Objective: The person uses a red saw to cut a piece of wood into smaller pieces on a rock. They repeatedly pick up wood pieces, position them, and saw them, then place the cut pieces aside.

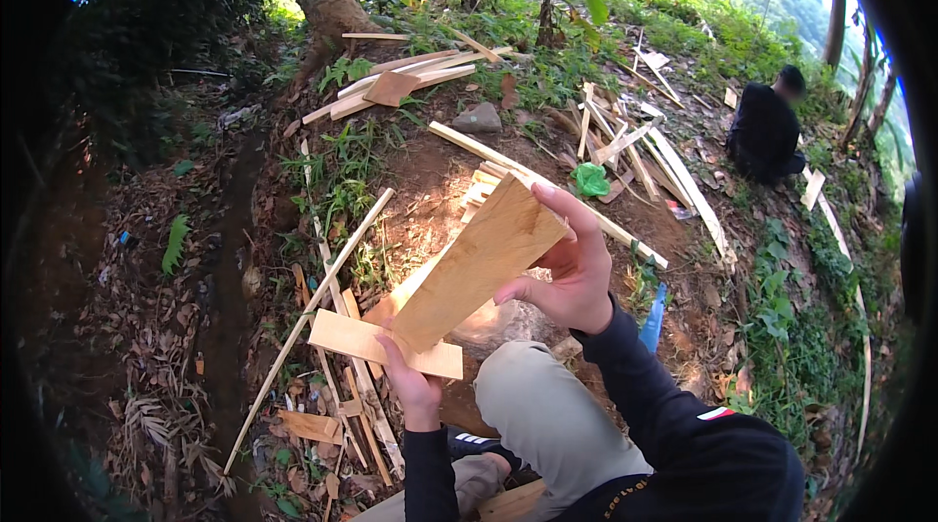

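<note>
My right hand (pixel 578 280) is closed on a long wooden board (pixel 479 263), thumb near one edge and fingers at its far end. The board slants down to the left, tilted up off the ground. My left hand (pixel 412 387) grips a shorter, paler wooden block (pixel 342 334) from below. The long board's lower end meets the block or lies just over it; I cannot tell if they touch. Behind the long board, a stack of small wood pieces (pixel 477 192) is partly hidden. My bent knee (pixel 537 395) is just below the boards.
Long wooden strips (pixel 311 312) lie to the left, and one more strip (pixel 606 221) crosses behind my hands. Wood piles (pixel 410 78) rest further back. A green plastic bag (pixel 590 179), a blue object (pixel 654 317) and a grey rock (pixel 479 119) are nearby. Another person (pixel 762 131) sits at far right.
</note>
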Motion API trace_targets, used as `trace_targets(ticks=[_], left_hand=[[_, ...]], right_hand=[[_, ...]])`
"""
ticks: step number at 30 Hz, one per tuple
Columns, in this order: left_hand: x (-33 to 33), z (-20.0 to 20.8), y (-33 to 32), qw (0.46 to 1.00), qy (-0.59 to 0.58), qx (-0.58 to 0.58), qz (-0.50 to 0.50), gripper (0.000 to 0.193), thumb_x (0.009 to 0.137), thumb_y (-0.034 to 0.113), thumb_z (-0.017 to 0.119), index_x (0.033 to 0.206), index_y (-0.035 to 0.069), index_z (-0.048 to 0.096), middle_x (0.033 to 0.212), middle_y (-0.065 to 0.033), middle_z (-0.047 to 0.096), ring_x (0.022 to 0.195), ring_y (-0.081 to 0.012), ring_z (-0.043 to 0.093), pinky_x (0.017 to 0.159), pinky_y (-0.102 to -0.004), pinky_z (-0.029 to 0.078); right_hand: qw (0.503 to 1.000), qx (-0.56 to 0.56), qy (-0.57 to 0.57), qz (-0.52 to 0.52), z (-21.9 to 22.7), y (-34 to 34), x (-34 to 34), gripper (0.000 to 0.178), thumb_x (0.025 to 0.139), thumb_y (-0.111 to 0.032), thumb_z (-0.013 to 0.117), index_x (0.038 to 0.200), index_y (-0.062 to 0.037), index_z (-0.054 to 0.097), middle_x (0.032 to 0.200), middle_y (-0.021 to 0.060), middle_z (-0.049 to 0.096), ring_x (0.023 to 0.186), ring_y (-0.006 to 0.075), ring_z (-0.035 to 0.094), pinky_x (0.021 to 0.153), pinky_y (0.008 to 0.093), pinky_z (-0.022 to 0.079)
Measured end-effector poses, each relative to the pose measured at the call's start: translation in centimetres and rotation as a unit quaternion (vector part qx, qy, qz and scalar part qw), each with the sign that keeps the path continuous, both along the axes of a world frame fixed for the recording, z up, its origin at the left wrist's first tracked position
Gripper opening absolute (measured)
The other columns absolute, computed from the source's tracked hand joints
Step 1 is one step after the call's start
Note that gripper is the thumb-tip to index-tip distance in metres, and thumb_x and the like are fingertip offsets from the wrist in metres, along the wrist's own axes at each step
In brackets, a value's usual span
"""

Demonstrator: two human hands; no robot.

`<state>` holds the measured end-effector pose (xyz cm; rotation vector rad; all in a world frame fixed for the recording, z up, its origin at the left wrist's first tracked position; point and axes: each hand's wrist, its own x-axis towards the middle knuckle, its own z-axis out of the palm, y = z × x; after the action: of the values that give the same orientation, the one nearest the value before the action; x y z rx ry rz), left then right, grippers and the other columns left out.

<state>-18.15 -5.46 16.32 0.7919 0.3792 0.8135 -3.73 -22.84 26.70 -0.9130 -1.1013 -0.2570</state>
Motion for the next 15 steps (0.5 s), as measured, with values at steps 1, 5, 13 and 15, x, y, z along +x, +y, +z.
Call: trace_targets(ticks=[1, 5, 13, 15], left_hand=[[0.0, -0.5, 0.1, 0.999, 0.008, 0.032, 0.001, 0.035, 0.109, 0.034, 0.044, 0.132, 0.008, 0.05, 0.115, -0.0063, 0.064, 0.087, -0.0166, 0.06, 0.074, -0.0329, 0.05], [-0.6, -2.9, 2.1, 0.997, -0.038, 0.014, -0.06, 0.04, 0.106, 0.033, 0.054, 0.136, 0.006, 0.05, 0.125, -0.0088, 0.061, 0.114, -0.0212, 0.062, 0.093, -0.0366, 0.053], [-1.8, -2.7, 2.3, 0.999, -0.019, 0.042, 0.025, 0.036, 0.105, 0.034, 0.057, 0.128, 0.008, 0.05, 0.119, -0.0076, 0.06, 0.111, -0.0205, 0.061, 0.093, -0.0369, 0.052], [-2.3, -2.3, 2.1, 0.998, -0.024, 0.059, 0.028, 0.037, 0.105, 0.035, 0.055, 0.13, 0.008, 0.05, 0.123, -0.0082, 0.06, 0.114, -0.0205, 0.06, 0.096, -0.037, 0.051]], right_hand=[[0.999, 0.013, 0.034, 0.013, 0.2, 0.3, -0.2, 0.086, 0.081, -0.009, 0.085, 0.151, -0.0052, 0.036, 0.143, 0.0161, 0.055, 0.112, 0.0225, 0.068, 0.087, 0.0356, 0.064], [0.992, -0.003, -0.009, -0.129, -0.2, -0.1, 1.3, 0.046, 0.089, -0.004, 0.075, 0.132, 0.0011, 0.059, 0.125, 0.0176, 0.067, 0.097, 0.0203, 0.072, 0.084, 0.0337, 0.065], [0.981, 0.095, 0.116, -0.119, -0.6, 0.8, 1.3, 0.011, 0.095, 0.009, 0.062, 0.106, 0.0103, 0.062, 0.108, 0.0211, 0.067, 0.095, 0.0247, 0.073, 0.07, 0.0354, 0.069], [0.974, 0.138, 0.135, -0.117, -0.8, 1.4, 1.3, 0.008, 0.096, 0.009, 0.061, 0.103, 0.0095, 0.06, 0.105, 0.0195, 0.068, 0.092, 0.0227, 0.073, 0.071, 0.034, 0.068]])
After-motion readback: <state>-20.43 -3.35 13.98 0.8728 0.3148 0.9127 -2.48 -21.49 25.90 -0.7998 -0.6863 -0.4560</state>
